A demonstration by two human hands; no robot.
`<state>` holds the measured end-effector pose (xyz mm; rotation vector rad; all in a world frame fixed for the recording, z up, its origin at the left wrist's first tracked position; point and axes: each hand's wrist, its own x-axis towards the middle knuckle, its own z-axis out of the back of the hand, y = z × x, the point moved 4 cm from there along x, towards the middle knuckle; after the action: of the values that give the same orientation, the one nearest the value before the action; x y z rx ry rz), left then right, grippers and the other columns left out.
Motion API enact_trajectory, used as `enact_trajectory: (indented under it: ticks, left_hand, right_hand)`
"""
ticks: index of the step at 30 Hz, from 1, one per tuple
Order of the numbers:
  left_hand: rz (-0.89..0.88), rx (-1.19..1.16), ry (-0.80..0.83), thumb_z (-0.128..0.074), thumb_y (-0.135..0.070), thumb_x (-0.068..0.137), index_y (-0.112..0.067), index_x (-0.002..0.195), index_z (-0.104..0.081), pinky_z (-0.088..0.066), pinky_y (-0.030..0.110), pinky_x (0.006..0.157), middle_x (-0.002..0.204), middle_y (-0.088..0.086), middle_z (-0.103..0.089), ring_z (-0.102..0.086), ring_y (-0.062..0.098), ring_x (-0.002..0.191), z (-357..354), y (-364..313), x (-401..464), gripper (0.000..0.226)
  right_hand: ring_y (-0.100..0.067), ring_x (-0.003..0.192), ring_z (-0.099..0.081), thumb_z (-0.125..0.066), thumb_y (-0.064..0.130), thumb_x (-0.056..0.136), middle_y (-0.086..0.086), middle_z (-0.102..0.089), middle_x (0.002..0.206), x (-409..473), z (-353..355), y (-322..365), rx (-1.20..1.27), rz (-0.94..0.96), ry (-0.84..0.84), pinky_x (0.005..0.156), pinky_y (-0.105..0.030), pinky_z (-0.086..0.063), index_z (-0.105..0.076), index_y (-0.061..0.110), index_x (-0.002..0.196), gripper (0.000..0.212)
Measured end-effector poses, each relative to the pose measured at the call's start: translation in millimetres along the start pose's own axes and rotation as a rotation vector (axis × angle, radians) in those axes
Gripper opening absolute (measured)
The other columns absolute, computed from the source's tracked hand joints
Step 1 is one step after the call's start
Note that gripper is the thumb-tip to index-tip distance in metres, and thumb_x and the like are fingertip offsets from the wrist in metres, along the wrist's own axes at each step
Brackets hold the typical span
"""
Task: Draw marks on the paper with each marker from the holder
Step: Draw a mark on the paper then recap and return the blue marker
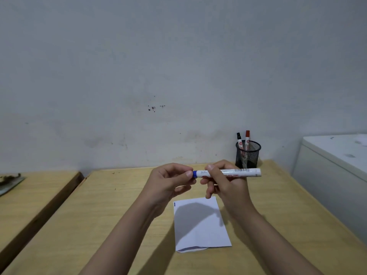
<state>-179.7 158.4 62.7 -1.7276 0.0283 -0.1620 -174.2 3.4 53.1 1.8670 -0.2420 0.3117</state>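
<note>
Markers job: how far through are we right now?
Done: one short blue mark sits at the paper's top-left corner. In hand: right hand holds the blue marker level while left hand grips its cap end. Left: black marker and red marker stand in the holder.

A light wooden desk [123, 205] stands against a grey wall [158, 56] marked with a few dark specks. A second wooden desk [37, 187] sits just beside it on the left, carrying some dark debris. A white cabinet [333, 171] stands at right.
</note>
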Motion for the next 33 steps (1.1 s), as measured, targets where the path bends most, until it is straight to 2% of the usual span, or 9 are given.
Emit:
enact_trajectory:
  ticks: [6,9,12,16,19,21,25,29,33]
  left_hand:
    - [-0.054,0.044,-0.047,-0.066,-0.001,0.079,-0.008,0.078,-0.072,-0.057,0.03,0.077,0.071,0.007,-0.073,-0.068,0.019,0.07,-2,0,-4,0.009]
    - [-0.068,0.017,-0.158,-0.067,-0.002,0.079,-0.009,0.077,-0.072,-0.054,0.032,0.076,0.068,0.005,-0.072,-0.067,0.018,0.068,2,2,1,0.008]
    - [-0.143,0.086,-0.309,-0.069,-0.005,0.079,-0.011,0.079,-0.071,-0.051,0.029,0.071,0.066,0.005,-0.07,-0.067,0.011,0.063,12,-5,11,0.007]
    - [-0.213,0.243,-0.381,-0.073,-0.01,0.076,-0.012,0.082,-0.071,-0.047,0.027,0.062,0.07,0.015,-0.07,-0.064,0.017,0.064,16,-13,23,0.006]
    - [-0.224,0.321,-0.342,-0.074,-0.011,0.074,-0.012,0.085,-0.07,-0.044,0.025,0.057,0.075,0.023,-0.071,-0.062,0.021,0.066,3,-15,32,0.012]
    - [-0.225,0.323,-0.305,-0.074,-0.012,0.073,-0.012,0.086,-0.068,-0.047,0.028,0.062,0.071,0.02,-0.071,-0.064,0.022,0.067,-10,-16,41,0.015]
    - [-0.253,0.306,-0.239,-0.076,-0.019,0.073,-0.011,0.09,-0.067,-0.049,0.029,0.067,0.064,0.008,-0.071,-0.067,0.018,0.066,-37,-16,62,0.02]
    - [-0.289,0.358,-0.216,-0.075,-0.033,0.074,-0.014,0.092,-0.068,-0.05,0.018,0.061,0.078,0.012,-0.074,-0.07,0.02,0.074,-64,-5,96,0.027]
    - [-0.321,0.505,-0.189,-0.07,-0.034,0.077,-0.015,0.092,-0.068,-0.05,0.018,0.067,0.089,-0.001,-0.071,-0.067,0.014,0.083,-91,21,140,0.024]
  right_hand:
    - [-0.018,0.052,-0.059,-0.068,0.027,0.076,-0.011,-0.061,0.054,-5,0,-5,0.051,-0.082,-0.011,0.046,-0.029,-0.05,-0.059,0.004,0.078,0.025]
    - [-0.016,0.045,-0.053,-0.066,0.046,0.069,-0.015,-0.064,0.063,-4,-6,-13,0.092,-0.317,-0.05,0.045,-0.029,-0.05,-0.063,0.0,0.083,0.048]
    - [-0.015,0.042,-0.054,-0.064,0.049,0.079,-0.014,-0.065,0.059,-6,-4,-13,-0.114,-0.485,0.029,0.044,-0.029,-0.051,-0.064,-0.002,0.081,0.051]
    - [-0.01,0.048,-0.054,-0.078,0.023,0.075,0.0,-0.063,0.06,6,12,8,-0.497,0.017,-0.026,0.053,-0.029,-0.05,-0.064,0.011,0.071,0.018]
    - [-0.003,0.074,-0.059,-0.08,0.023,0.07,0.012,-0.066,0.083,20,15,21,-0.793,0.316,0.025,0.066,-0.009,-0.042,-0.067,0.021,0.084,0.02]
    - [-0.003,0.082,-0.061,-0.08,0.022,0.07,0.013,-0.067,0.089,28,18,22,-0.868,0.37,0.1,0.072,-0.008,-0.041,-0.068,0.019,0.094,0.027]
    - [-0.005,0.077,-0.066,-0.075,0.015,0.073,0.013,-0.068,0.083,44,32,22,-0.858,0.434,0.14,0.074,-0.025,-0.053,-0.065,0.021,0.109,0.037]
    - [-0.008,0.071,-0.065,-0.07,0.012,0.079,0.008,-0.064,0.081,73,71,40,-0.868,0.491,-0.026,0.07,-0.022,-0.055,-0.053,0.033,0.127,0.055]
    - [-0.011,0.061,-0.063,-0.068,0.005,0.08,0.005,-0.062,0.072,117,117,68,-0.857,0.559,-0.242,0.061,-0.024,-0.056,-0.058,0.024,0.116,0.042]
